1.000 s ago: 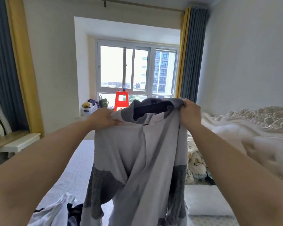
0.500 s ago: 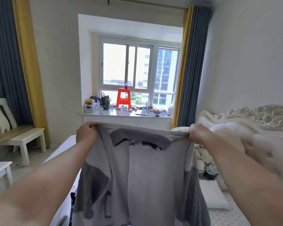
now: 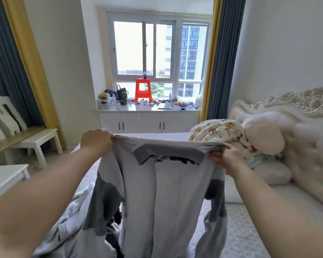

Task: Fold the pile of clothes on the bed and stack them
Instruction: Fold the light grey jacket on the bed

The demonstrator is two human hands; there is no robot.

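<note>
I hold a light grey collared shirt (image 3: 166, 192) with darker grey collar and sleeve bands spread out in the air over the bed (image 3: 246, 229). My left hand (image 3: 96, 140) grips its left shoulder and my right hand (image 3: 226, 158) grips its right shoulder. The shirt hangs straight down with its sleeves dangling. Below it at the lower left lies the pile of clothes (image 3: 73, 226), pale and dark pieces jumbled together and partly hidden by the shirt.
A floral quilt (image 3: 218, 131) and pillows (image 3: 274, 172) lie by the padded headboard (image 3: 309, 131) at right. A white bench (image 3: 35, 138) and a white table corner (image 3: 6, 177) stand at left. A cluttered window cabinet (image 3: 147, 118) with an orange stool (image 3: 143, 89) is ahead.
My hands have lowered the shirt from window height to just above the bed and pulled its shoulders wide apart, so it now hangs flat instead of bunched.
</note>
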